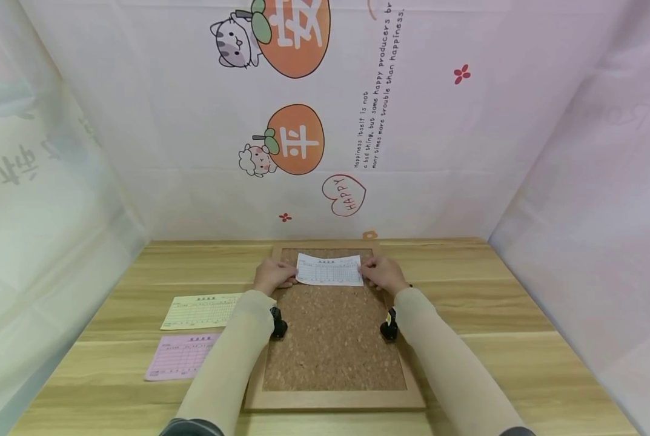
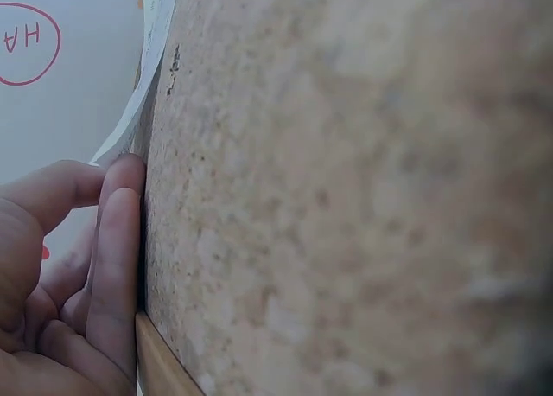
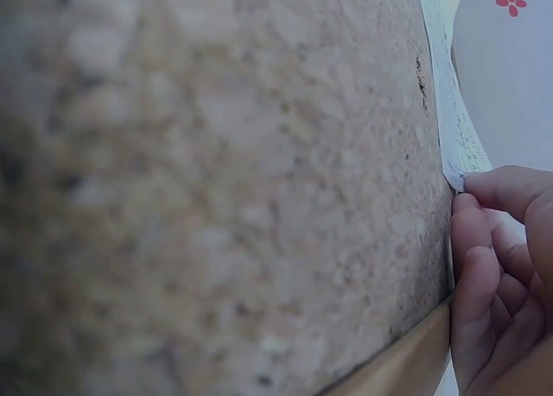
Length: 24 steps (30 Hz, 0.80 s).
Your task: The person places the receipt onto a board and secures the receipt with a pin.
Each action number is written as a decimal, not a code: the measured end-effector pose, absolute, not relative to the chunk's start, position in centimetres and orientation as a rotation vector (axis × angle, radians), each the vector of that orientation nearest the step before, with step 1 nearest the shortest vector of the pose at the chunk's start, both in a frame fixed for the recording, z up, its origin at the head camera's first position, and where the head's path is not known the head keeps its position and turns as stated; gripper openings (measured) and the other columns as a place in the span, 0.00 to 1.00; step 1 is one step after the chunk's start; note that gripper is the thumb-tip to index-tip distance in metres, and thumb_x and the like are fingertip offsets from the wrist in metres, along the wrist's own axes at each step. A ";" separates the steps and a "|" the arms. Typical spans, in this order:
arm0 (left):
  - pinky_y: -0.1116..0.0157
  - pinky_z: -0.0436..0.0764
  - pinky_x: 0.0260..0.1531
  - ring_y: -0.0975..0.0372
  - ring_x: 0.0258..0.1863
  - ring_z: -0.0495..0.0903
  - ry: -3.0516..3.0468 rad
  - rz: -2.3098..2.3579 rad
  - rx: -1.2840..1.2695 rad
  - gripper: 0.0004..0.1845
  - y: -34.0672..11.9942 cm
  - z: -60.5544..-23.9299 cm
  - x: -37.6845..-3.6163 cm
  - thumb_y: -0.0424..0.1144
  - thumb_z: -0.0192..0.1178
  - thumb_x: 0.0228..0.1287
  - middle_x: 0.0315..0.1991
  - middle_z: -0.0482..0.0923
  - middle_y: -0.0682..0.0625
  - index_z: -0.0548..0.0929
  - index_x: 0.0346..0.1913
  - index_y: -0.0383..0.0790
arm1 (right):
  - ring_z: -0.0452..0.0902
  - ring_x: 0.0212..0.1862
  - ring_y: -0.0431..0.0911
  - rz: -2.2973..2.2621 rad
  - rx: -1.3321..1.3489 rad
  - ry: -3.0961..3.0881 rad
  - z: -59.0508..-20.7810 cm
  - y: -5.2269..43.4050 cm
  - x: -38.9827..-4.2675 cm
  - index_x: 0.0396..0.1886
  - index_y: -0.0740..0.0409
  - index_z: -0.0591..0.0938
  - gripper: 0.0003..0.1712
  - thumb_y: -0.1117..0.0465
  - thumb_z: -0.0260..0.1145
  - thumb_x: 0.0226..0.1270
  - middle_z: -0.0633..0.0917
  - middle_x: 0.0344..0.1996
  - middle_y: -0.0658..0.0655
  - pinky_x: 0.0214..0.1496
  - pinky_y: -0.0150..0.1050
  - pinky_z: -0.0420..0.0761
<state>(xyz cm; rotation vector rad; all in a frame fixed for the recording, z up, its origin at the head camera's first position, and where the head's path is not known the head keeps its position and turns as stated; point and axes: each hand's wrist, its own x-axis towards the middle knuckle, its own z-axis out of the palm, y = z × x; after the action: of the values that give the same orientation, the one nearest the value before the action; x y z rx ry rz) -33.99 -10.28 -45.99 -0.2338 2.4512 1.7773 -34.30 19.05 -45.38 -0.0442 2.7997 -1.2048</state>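
White printed slip [image 1: 329, 270] sits over the twelve o'clock end of the corkboard [image 1: 332, 339]. The left hand [image 1: 272, 275] pinches its nine o'clock edge between thumb and fingers; the right hand [image 1: 384, 274] pinches its three o'clock edge likewise. Judging by its bowed shape, it should be light, limp and easily creased, so a gentle hold near the four and eight o'clock corners seems best.

The head view looks forward and down, both wrist views closely along the same corkboard [image 1: 332, 339].
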 end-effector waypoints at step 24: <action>0.69 0.85 0.28 0.64 0.23 0.85 2.449 1.788 -0.248 0.09 -10.2 -45.7 -33.7 0.33 0.71 0.60 0.28 0.86 0.45 0.89 0.41 0.30 | 0.75 0.25 0.43 -1.196 0.020 2.796 -45.9 19.1 -34.8 0.45 0.61 0.86 0.13 0.55 0.68 0.70 0.82 0.30 0.56 0.21 0.33 0.76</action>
<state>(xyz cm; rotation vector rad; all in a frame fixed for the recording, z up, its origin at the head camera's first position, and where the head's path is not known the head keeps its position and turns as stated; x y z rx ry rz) -33.70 -10.23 -45.71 -0.2483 2.4495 1.7880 -34.79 19.09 -45.86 0.0195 2.7963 -1.1964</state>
